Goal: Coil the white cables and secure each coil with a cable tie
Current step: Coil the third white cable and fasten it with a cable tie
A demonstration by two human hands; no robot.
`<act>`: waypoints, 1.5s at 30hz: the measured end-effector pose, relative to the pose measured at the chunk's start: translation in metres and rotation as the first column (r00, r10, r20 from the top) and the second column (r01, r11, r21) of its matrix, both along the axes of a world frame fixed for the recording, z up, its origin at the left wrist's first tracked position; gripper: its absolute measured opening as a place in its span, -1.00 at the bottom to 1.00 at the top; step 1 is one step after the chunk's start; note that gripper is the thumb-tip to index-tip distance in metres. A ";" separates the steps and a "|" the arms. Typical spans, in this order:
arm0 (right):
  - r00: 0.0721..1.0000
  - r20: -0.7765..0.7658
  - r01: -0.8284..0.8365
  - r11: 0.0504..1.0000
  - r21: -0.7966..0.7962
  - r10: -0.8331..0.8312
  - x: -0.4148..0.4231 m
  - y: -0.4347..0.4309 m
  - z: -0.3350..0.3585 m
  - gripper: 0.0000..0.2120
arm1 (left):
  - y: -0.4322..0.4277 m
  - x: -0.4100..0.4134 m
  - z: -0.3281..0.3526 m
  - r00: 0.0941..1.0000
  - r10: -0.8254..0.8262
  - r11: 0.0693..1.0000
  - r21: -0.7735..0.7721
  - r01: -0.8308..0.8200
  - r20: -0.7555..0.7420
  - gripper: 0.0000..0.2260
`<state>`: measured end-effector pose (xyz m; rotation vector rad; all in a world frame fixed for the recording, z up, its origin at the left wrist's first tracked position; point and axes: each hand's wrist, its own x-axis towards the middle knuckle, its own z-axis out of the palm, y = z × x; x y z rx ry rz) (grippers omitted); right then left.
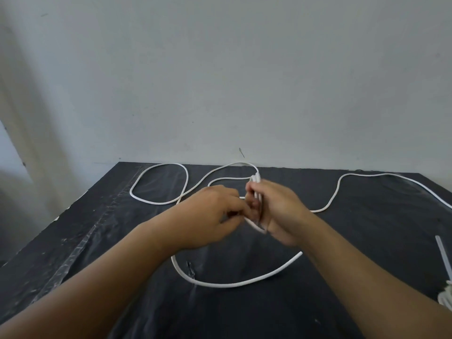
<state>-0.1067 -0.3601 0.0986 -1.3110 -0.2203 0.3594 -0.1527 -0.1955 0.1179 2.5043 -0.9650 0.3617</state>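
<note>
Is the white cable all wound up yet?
Partly. The right hand holds a few loops; most of the white cable lies loose on the table.

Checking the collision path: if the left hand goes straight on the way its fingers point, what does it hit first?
The cable loops gripped in the right hand. The left hand points toward them and is nearly touching. Depth is blurry, so it may meet the right hand's fingers first.
</note>
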 end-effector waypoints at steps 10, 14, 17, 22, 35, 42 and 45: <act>0.909 -0.099 -0.411 0.911 -0.029 0.406 -0.029 -0.011 -0.011 -0.54 | 0.014 0.007 0.012 0.988 0.096 0.972 -0.201 -0.118 -0.118 -0.94; 0.839 -0.144 -0.514 0.851 0.112 0.525 -0.034 -0.017 -0.003 -0.62 | 0.015 0.009 0.005 0.939 0.029 0.919 -0.361 -0.159 -0.342 -0.94; 0.779 -0.167 -0.558 0.790 0.255 0.605 -0.033 -0.018 -0.001 -0.61 | 0.009 0.009 0.005 0.867 -0.037 0.877 -0.433 -0.210 -0.496 -0.89; 0.940 -0.177 -0.275 0.955 0.109 0.291 -0.030 -0.010 0.006 -0.57 | 0.007 0.007 0.000 0.781 -0.160 0.753 -0.586 -0.298 -0.603 -0.90; 0.964 0.267 0.098 0.906 -0.412 0.017 -0.023 -0.002 0.017 -0.90 | -0.009 0.011 -0.012 0.516 -0.381 0.670 -0.613 -0.417 -0.767 -0.62; 0.861 0.468 0.329 0.918 -0.219 -0.198 -0.003 -0.004 0.026 -0.92 | -0.015 0.018 -0.003 0.583 -0.475 0.502 -0.747 -0.436 -0.660 -0.66; 0.941 0.116 0.302 0.944 0.134 -0.318 0.003 -0.007 0.014 -0.71 | -0.013 0.025 0.006 0.643 -0.504 0.308 -0.816 -0.490 -0.577 -0.65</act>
